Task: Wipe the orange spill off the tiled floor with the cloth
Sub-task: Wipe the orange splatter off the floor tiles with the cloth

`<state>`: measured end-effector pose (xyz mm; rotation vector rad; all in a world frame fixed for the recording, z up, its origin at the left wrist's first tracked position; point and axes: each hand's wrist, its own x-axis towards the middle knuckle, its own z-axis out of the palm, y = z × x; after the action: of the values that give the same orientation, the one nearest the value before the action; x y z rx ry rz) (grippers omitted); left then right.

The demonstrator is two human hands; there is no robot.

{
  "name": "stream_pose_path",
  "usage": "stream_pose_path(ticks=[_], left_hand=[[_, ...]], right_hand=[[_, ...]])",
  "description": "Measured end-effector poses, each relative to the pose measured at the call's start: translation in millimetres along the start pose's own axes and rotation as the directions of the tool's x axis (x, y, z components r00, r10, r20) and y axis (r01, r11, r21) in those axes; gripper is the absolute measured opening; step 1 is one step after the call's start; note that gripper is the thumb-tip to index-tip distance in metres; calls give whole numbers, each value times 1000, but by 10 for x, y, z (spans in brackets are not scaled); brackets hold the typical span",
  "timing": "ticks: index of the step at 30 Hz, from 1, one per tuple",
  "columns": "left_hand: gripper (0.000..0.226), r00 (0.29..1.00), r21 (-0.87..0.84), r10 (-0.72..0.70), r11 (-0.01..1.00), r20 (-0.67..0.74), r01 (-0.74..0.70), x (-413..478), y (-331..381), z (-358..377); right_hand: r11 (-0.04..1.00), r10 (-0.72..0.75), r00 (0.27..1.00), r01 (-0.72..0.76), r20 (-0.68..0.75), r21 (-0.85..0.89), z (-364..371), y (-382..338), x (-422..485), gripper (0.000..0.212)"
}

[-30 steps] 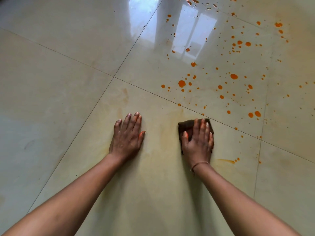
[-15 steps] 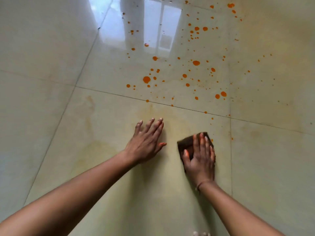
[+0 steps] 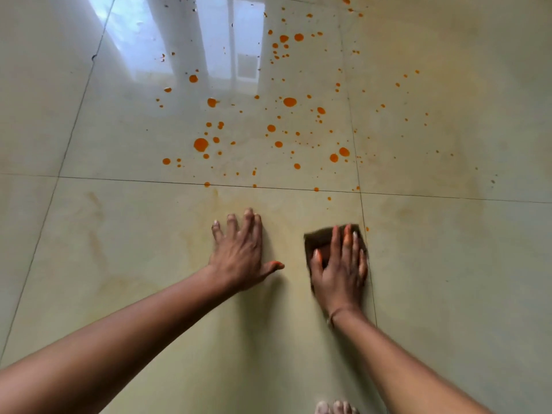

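A dark brown folded cloth (image 3: 318, 239) lies flat on the glossy cream tiled floor (image 3: 119, 234), and my right hand (image 3: 339, 270) presses on it with fingers spread, orange stain on the fingertips. My left hand (image 3: 242, 252) rests flat on the tile just left of it, fingers apart, holding nothing. Beyond both hands, past the grout line, the orange spill (image 3: 268, 127) spreads as many drops, a large one (image 3: 200, 144) among them. A single small drop (image 3: 367, 229) sits right of the cloth. Faint orange smears tint the tile around my hands.
Grout lines cross ahead of my hands (image 3: 268, 186) and run down beside the cloth (image 3: 363, 210). A bright window reflection (image 3: 185, 40) lies at the top. Toes of a foot (image 3: 336, 407) show at the bottom edge.
The view has swung, so the grout lines look straighter. My right hand with the cloth has slid toward the vertical grout line, past where the orange streak lay. My left hand stays flat beside it.
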<state>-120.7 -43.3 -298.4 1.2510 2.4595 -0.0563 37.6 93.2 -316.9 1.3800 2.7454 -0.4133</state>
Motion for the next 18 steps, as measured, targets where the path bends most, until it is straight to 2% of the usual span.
stream_pose_path(ticks=[3, 7, 10, 13, 18], left_hand=[[109, 992, 11, 109, 994, -67, -109, 254, 138, -32], [103, 992, 30, 100, 995, -81, -98, 359, 193, 134], [102, 989, 31, 92, 996, -118, -89, 354, 170, 201], [102, 987, 16, 102, 995, -121, -101, 348, 167, 189], [102, 982, 9, 100, 995, -163, -100, 349, 158, 220]], right_hand=[[1000, -29, 1000, 29, 5, 0, -20, 329, -246, 75], [982, 190, 981, -189, -51, 23, -158, 302, 687, 68], [998, 60, 995, -59, -82, 10, -117, 328, 499, 71], [997, -77, 997, 76, -31, -29, -76, 450, -49, 73], [999, 49, 999, -49, -24, -15, -147, 65, 915, 68]])
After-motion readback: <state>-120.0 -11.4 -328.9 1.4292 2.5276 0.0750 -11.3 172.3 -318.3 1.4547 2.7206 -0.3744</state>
